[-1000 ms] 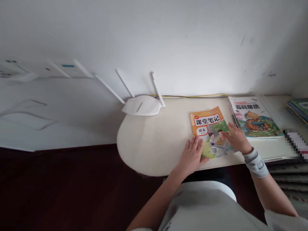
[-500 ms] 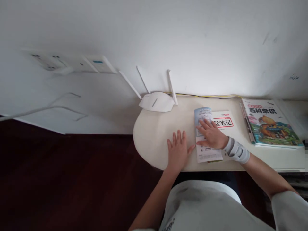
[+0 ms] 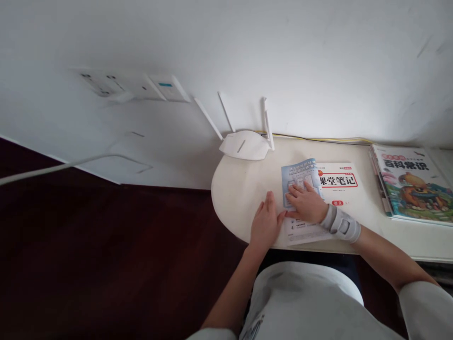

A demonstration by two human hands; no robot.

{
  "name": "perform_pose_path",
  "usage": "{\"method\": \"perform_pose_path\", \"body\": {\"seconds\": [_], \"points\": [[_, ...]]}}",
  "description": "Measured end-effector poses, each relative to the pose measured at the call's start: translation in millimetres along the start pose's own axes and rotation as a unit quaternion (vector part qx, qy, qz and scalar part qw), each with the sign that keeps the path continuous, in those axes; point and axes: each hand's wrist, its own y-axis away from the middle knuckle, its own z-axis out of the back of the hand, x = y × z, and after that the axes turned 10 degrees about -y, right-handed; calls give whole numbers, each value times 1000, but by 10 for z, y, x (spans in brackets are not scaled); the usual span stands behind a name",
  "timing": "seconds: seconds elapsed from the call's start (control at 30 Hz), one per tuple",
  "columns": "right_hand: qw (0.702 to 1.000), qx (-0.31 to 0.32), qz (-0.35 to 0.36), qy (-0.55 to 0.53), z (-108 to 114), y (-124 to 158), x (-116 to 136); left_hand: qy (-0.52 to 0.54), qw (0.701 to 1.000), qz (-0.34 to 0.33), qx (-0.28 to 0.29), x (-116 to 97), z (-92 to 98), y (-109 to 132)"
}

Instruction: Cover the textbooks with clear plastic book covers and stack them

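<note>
A blue-and-white printed leaflet [image 3: 299, 174] lies on the table, partly over a white book [image 3: 341, 196] with a red-framed title. My right hand [image 3: 307, 204], with a grey band at its wrist, presses flat on the leaflet with its fingers spread. Beside the leaflet's left edge, my left hand [image 3: 266, 223] stands on its side on the tabletop, its fingers stretched out and its thumb toward the right hand. The two thumbs are close together; whether they touch is unclear. Neither hand grasps anything. Part of the leaflet is hidden under the right hand.
A white router [image 3: 245, 145] with upright antennas stands at the back of the cream table [image 3: 233, 193]. Yellow and black cables run along the wall. Several stacked books [image 3: 417, 184] lie at the right. Wall sockets [image 3: 134, 86] and a hanging white cable [image 3: 71, 164] are at the left.
The leaflet has slid left and tilted, uncovering more of the book's title. My left hand has turned from lying flat with spread fingers onto its side. The view has shifted slightly left.
</note>
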Motion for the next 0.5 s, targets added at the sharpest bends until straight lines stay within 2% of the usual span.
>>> {"method": "perform_pose_path", "body": {"seconds": [0.17, 0.27, 0.37, 0.43, 0.5], "points": [[998, 31, 44, -20, -41, -116, -62, -30, 999, -33, 6, 7, 11, 21], [997, 13, 66, -35, 6, -74, -46, -50, 998, -30, 16, 0, 21, 20], [994, -18, 102, -21, 109, 154, 56, -61, 997, -26, 30, -20, 43, 13], [989, -4, 145, -8, 164, 363, 127, -60, 997, -24, 35, -34, 60, 6], [987, 16, 159, 4, 179, 543, 167, -55, 998, -21, 36, -43, 70, 1]]}}
